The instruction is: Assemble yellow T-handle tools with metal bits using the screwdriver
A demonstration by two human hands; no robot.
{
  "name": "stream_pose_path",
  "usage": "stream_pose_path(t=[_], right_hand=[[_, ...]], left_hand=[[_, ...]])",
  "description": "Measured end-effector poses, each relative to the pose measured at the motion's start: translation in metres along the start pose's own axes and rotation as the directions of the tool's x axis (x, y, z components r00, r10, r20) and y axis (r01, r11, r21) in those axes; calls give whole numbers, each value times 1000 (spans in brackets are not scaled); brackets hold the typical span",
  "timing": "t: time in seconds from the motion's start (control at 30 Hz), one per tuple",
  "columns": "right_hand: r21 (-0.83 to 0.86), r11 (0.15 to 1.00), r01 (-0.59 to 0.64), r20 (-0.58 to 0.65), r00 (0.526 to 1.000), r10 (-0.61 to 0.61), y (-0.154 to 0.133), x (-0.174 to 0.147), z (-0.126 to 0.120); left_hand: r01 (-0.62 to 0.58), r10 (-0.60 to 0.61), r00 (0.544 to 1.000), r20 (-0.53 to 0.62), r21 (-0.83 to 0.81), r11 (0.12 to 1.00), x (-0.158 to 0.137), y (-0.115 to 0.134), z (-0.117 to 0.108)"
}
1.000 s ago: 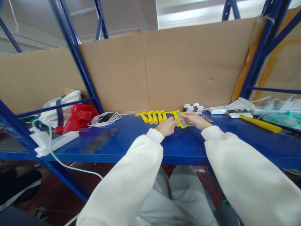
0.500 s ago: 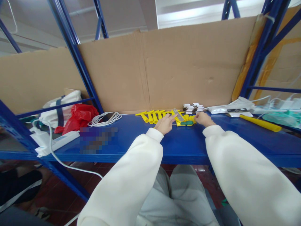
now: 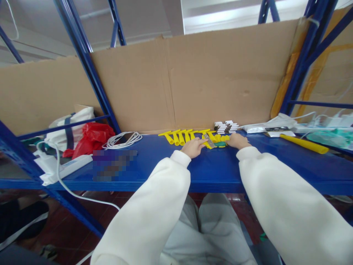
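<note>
My left hand is closed around a yellow-handled scraper, whose flat metal blade points away to the right. Just right of the blade lies a screwdriver with a green and yellow handle; its shaft is hidden. The fingers of my right hand are pinched at the right end of this handle. Behind the hands, small yellow pieces are partly covered. A row of yellow T-shaped scraper handles lies to the left, along the back of the blue shelf.
White and dark small packs are piled against the cardboard. A yellow tube lies at the right. On the left are a coiled white cable, a red bag and a power strip. A blue upright stands there too.
My right hand has come down from the small yellow pieces to the end of the screwdriver handle. The scraper blade in my left hand has been lowered toward the screwdriver.
</note>
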State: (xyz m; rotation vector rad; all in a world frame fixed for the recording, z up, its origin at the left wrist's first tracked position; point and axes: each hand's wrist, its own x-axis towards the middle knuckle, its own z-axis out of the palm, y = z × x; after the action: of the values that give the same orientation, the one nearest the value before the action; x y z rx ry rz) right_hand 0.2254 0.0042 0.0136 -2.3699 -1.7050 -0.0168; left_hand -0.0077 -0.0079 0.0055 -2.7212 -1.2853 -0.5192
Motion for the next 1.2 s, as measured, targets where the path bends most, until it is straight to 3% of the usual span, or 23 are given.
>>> stream_pose_path(t=[0.13, 0.7, 0.87, 1.03, 1.13, 1.2], right_hand=[[-10, 1000, 0, 35, 999, 1, -1, -2, -2], [66, 997, -44, -24, 999, 46, 9, 7, 6], [172, 981, -94, -165, 979, 123, 10, 6, 2], [296, 955, -11, -363, 924, 123, 9, 5, -5], [434, 899, 62, -413, 900, 137, 6, 7, -8], [569, 818, 84, -391, 903, 179, 2, 8, -9]], left_hand=[[1, -1, 1000, 4, -10, 1000, 0, -1, 0], [-3, 2, 1000, -18, -23, 1000, 0, -1, 1], [-13, 12, 999, -38, -26, 1000, 1, -3, 5], [-10, 9, 1000, -21, -37, 999, 1, -3, 4], [-11, 11, 1000, -15, -39, 999, 1, -3, 4], [-15, 14, 1000, -23, -40, 999, 1, -4, 4]])
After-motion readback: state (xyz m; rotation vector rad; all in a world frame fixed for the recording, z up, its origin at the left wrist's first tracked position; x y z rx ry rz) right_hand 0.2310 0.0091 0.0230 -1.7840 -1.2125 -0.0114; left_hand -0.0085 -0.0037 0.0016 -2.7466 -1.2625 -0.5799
